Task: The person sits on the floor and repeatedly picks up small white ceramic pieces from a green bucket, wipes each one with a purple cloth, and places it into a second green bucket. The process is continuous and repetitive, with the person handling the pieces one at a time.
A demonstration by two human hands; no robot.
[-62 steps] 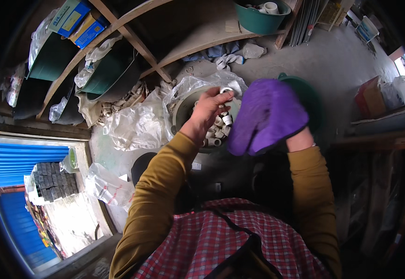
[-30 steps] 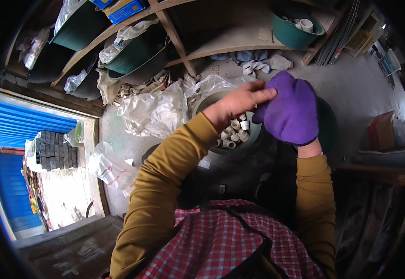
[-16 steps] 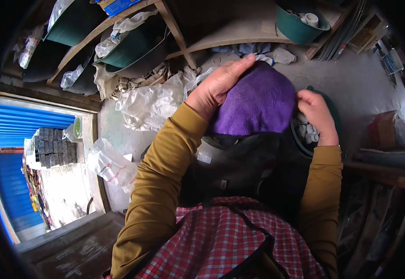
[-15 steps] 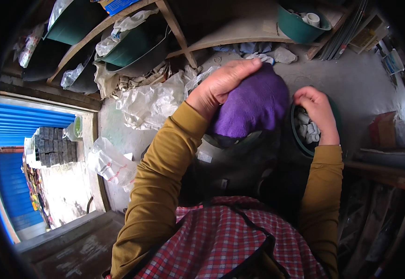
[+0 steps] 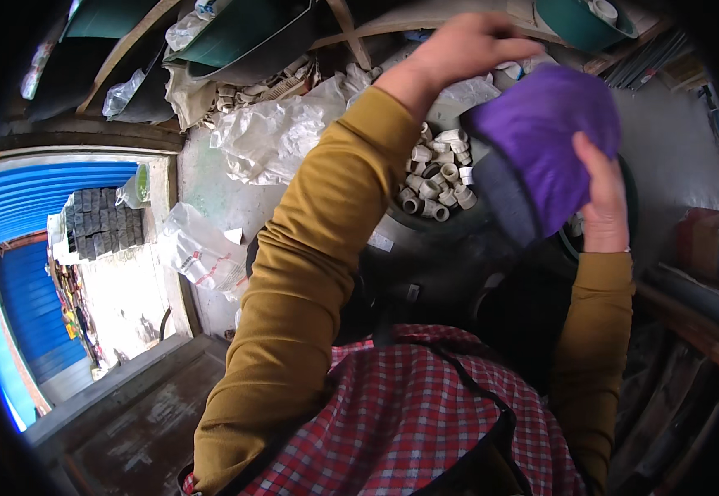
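A purple cloth piece with a dark grey band (image 5: 558, 140), shaped somewhat like a soft cap, is lifted and tilted at the right. My right hand (image 5: 603, 194) grips its right side, the thumb lying over the purple face and the other fingers hidden. My left hand (image 5: 467, 54), slightly blurred, is above and left of the cloth, thumb stretched toward its top edge and apart from it. Below, a black tub (image 5: 434, 240) in front of me holds several off-white plastic pipe fittings (image 5: 438, 178). Behind my right hand a green tub (image 5: 630, 207) is partly covered.
Crumpled clear plastic bags (image 5: 264, 136) lie left of the black tub, with another bag (image 5: 198, 248) nearer the doorway. Green basins (image 5: 231, 41) sit on wooden shelving at the far left. Another green basin (image 5: 578, 25) stands at the far right. Grey blocks (image 5: 103, 223) are stacked outside.
The purple cloth has moved right off the black tub, uncovering the fittings. My right hand has taken hold of it. My left hand has come off it, moving up and right.
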